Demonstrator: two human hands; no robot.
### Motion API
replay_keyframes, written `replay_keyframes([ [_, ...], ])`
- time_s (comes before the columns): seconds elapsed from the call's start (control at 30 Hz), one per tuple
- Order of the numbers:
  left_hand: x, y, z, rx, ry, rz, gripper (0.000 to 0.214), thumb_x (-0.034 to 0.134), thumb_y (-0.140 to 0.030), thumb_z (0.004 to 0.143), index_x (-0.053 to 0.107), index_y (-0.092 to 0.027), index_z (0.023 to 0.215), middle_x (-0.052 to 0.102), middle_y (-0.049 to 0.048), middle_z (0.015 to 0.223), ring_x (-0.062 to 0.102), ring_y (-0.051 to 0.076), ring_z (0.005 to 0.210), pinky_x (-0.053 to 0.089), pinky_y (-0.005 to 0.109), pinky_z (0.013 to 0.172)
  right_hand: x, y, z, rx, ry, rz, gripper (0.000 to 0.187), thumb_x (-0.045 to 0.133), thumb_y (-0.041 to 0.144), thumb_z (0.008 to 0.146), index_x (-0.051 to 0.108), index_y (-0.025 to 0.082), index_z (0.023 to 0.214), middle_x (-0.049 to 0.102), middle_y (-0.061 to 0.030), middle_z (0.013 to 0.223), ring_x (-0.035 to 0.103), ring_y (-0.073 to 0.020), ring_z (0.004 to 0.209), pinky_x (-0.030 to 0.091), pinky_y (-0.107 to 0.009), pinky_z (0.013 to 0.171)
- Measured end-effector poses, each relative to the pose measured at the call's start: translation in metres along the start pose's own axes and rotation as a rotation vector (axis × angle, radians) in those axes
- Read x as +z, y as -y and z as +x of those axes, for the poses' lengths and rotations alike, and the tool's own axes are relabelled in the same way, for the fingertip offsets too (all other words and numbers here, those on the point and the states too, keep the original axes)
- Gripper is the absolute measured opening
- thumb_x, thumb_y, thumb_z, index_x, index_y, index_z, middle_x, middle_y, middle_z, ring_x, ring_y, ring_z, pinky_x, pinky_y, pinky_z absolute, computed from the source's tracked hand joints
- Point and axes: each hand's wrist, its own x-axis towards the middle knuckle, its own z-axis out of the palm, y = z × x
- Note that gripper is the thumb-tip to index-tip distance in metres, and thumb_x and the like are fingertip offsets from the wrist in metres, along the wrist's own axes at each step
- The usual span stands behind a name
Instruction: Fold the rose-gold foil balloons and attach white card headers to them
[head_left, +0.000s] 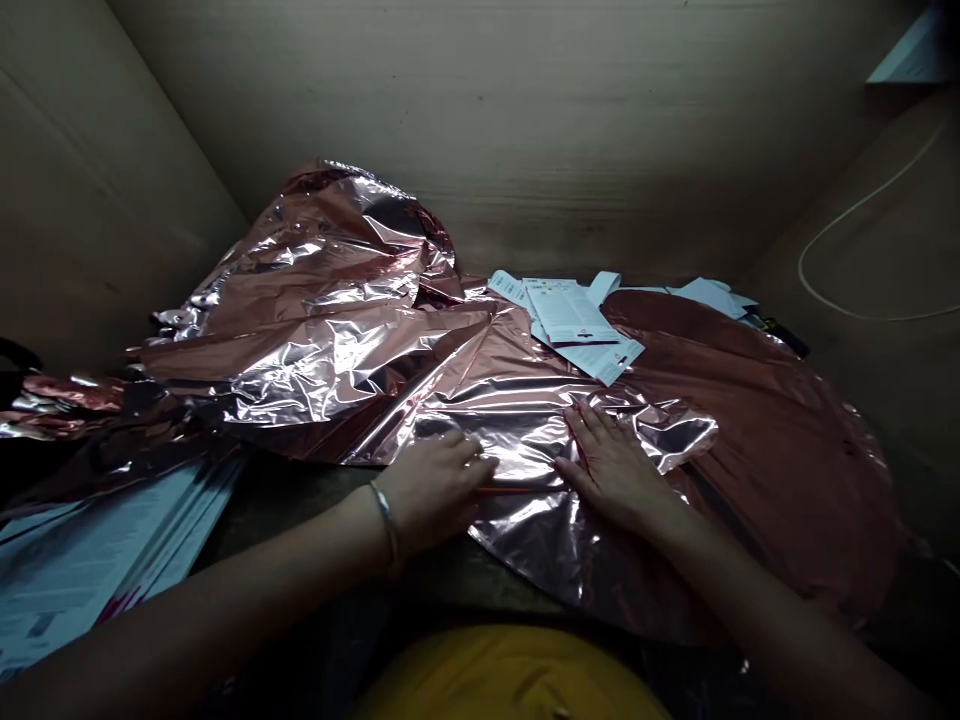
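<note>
A flat, shiny rose-gold foil balloon (517, 440) lies creased across the table in front of me. My left hand (442, 485), with a bangle at the wrist, rests at its near edge with the fingers curled. From that hand a thin orange stick (521, 490) runs right across the foil; its ends are hidden or hard to make out. My right hand (611, 465) lies flat on the foil, fingers stretched out, by the stick's right end.
More rose-gold foil (337, 290) is heaped at the back left. Printed cards (574, 310) lie on the foil near the back wall. A stack of printed sheets (97, 550) stands at the left. A white cable (832, 220) hangs at the right wall.
</note>
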Motion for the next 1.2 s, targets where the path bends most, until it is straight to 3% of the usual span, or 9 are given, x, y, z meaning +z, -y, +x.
replay_keyframes([
  [0.07,0.000,-0.005,0.008,0.062,0.075,0.016,0.024,0.057,-0.018,0.088,0.063,-0.016,0.111,0.066,0.0094,0.103,0.062,0.024,0.089,0.054,0.036,0.074,-0.003,0.000,0.000,-0.002,0.000,0.001,0.073,0.029,0.060,0.095,0.027,0.014,0.151,0.020,-0.0141,0.157,0.019,-0.0310,0.144,0.019,-0.056,0.114],
  [0.17,0.005,-0.010,0.009,0.040,0.107,0.064,0.019,0.051,-0.008,0.089,0.064,-0.012,0.102,0.065,0.0099,0.095,0.061,0.023,0.082,0.054,0.035,0.068,-0.013,0.008,-0.008,-0.030,-0.052,0.006,0.071,0.034,0.055,0.095,0.030,0.010,0.149,0.024,-0.0164,0.155,0.019,-0.0322,0.144,0.022,-0.056,0.114],
  [0.33,0.012,-0.055,-0.011,-0.173,0.044,-0.085,0.017,0.047,-0.006,0.089,0.062,-0.013,0.091,0.064,0.0081,0.087,0.062,0.020,0.077,0.053,0.032,0.071,-0.027,0.041,-0.039,-0.343,-0.266,0.087,0.056,0.045,0.022,0.094,0.033,0.012,0.148,0.031,-0.0121,0.153,0.020,-0.0267,0.144,0.028,-0.047,0.115],
  [0.47,0.010,-0.088,-0.009,-0.230,-0.080,-0.405,0.011,0.051,-0.020,0.091,0.060,-0.015,0.096,0.067,0.0060,0.088,0.064,0.019,0.077,0.053,0.030,0.071,-0.025,0.054,-0.049,-0.504,-0.180,0.243,0.054,0.053,0.016,0.085,0.048,0.012,0.138,0.047,-0.0115,0.144,0.033,-0.0257,0.139,0.033,-0.046,0.113],
  [0.57,0.009,-0.069,0.010,-0.002,-0.192,-0.487,0.020,0.051,-0.020,0.091,0.059,-0.016,0.108,0.068,0.0079,0.110,0.063,0.021,0.102,0.049,0.035,0.090,-0.025,0.051,-0.049,-0.567,-0.096,0.332,0.055,0.060,0.020,0.080,0.052,0.016,0.135,0.050,-0.0098,0.142,0.037,-0.0245,0.137,0.030,-0.045,0.115],
  [0.7,0.023,-0.019,0.028,0.296,-0.071,-0.377,0.041,0.055,-0.019,0.088,0.052,-0.021,0.129,0.054,0.0079,0.139,0.045,0.025,0.132,0.030,0.050,0.111,-0.025,0.046,-0.059,-0.593,-0.106,0.284,0.057,0.055,0.010,0.082,0.049,0.018,0.138,0.050,-0.0069,0.142,0.036,-0.0234,0.137,0.031,-0.045,0.115],
  [0.8,0.037,-0.008,0.023,0.279,-0.056,-0.325,0.040,0.047,-0.023,0.095,0.048,-0.020,0.135,0.049,0.0083,0.143,0.042,0.023,0.135,0.029,0.048,0.112,-0.021,0.049,-0.072,-0.516,-0.207,0.215,0.052,0.044,0.002,0.086,0.053,0.016,0.136,0.049,-0.0079,0.142,0.034,-0.0253,0.138,0.038,-0.046,0.111],
  [0.9,0.044,-0.017,0.006,0.196,-0.109,-0.279,0.040,0.041,-0.026,0.098,0.048,-0.017,0.136,0.048,0.0083,0.144,0.039,0.023,0.137,0.029,0.047,0.113,-0.018,0.057,-0.080,-0.518,-0.243,0.201,0.047,0.041,0.001,0.090,0.055,0.015,0.133,0.051,-0.0098,0.140,0.040,-0.0255,0.135,0.040,-0.046,0.110],
  [1.2,0.045,-0.050,-0.050,-0.051,-0.109,-0.175,0.047,0.042,-0.024,0.094,0.044,-0.015,0.140,0.041,0.0077,0.149,0.037,0.025,0.138,0.026,0.049,0.115,-0.028,0.074,-0.068,-0.696,-0.174,0.205,0.038,0.044,0.011,0.096,0.057,0.021,0.131,0.054,-0.0034,0.139,0.036,-0.0258,0.137,0.036,-0.046,0.112],
])
